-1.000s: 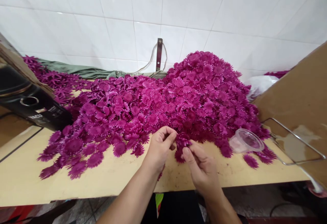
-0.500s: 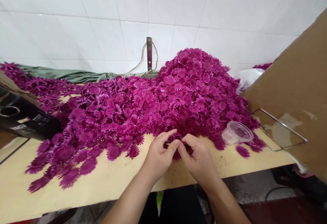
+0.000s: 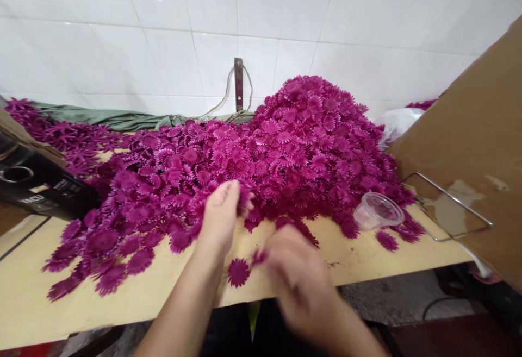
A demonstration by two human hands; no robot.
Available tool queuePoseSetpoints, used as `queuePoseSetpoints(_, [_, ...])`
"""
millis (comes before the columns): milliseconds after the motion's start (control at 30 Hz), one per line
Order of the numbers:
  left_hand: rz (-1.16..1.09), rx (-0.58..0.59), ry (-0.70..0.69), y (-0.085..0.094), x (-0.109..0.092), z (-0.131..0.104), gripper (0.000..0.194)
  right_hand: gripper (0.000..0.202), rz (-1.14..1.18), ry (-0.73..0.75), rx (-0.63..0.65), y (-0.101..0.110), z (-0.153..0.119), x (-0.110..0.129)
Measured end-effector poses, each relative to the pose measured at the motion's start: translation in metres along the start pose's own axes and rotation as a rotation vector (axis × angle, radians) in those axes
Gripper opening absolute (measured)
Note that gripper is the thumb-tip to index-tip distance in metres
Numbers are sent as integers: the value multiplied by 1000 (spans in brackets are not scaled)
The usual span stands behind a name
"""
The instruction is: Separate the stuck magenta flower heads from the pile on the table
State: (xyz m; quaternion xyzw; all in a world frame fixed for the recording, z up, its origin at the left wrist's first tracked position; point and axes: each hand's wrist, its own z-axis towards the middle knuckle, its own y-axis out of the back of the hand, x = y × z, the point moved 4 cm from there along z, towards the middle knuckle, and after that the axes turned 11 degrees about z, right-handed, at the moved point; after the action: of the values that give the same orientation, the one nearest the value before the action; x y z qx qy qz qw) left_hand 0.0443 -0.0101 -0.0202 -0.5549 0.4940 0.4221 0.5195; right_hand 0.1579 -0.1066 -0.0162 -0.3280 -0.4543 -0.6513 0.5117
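Note:
My left hand [image 3: 223, 211] reaches to the front of a large heap of magenta artificial flower heads [image 3: 310, 134]. Its fingers are closed on a magenta flower head [image 3: 244, 196], partly hidden behind the thumb. Nearer me, my right hand [image 3: 297, 270] is smeared by motion above the table's front edge. A small blurred flower piece [image 3: 260, 256] shows at its fingertips, which look closed on it. Just left of that, a single flat flower head [image 3: 238, 273] lies on the pale tabletop.
A clear plastic cup [image 3: 379, 210] lies tilted at the heap's right. Beyond it stand a bent wire frame [image 3: 452, 199] and a cardboard box [image 3: 460, 145]. A black printed box [image 3: 44, 183] is at the left. Green cloth [image 3: 110, 118] runs along the tiled wall [image 3: 122, 58].
My hands were together at the heap's front edge. They have come apart: the left moved up and left onto the heap, the right toward me with a flower piece at its fingertips.

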Motion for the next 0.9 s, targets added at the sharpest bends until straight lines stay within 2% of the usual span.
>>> queuePoseSetpoints(67, [27, 199, 75, -8, 6, -11, 33, 17, 61, -3, -134, 20, 9, -2])
queuePoseSetpoints(133, [-10, 279, 158, -12, 16, -23, 33, 18, 147, -42, -287, 38, 15, -8])
queuePoseSetpoints(267, [-37, 304, 215, -11, 26, -31, 33, 20, 202, -225, -454, 62, 22, -29])
queuePoseSetpoints(367, [0, 293, 173, -11, 25, -29, 30, 24, 132, -213, -538, 79, 30, -36])
queuePoseSetpoints(467, [36, 289, 141, -16, 26, -26, 31, 30, -188, -41, -534, 90, 38, -26])
queuePoseSetpoints(533, [60, 305, 137, -20, 30, -26, 33, 32, -470, 76, -479, 84, 39, -18])
queuePoseSetpoints(600, [78, 297, 127, -22, 34, -25, 34, 31, -641, 151, -398, 70, 38, -15])
queuePoseSetpoints(667, [82, 248, 99, -21, 35, -25, 32, 33, -700, 193, -331, 57, 38, -18])
queuePoseSetpoints(733, [86, 225, 76, -19, 35, -24, 28, 34, -747, 205, -316, 52, 40, -23])
queuePoseSetpoints(833, [130, 259, 68, -19, 34, -23, 23, 30, -792, 178, -360, 56, 46, -24])
queuePoseSetpoints(900, [174, 271, 49, -19, 33, -21, 20, 24, -731, 157, -379, 57, 46, -18])
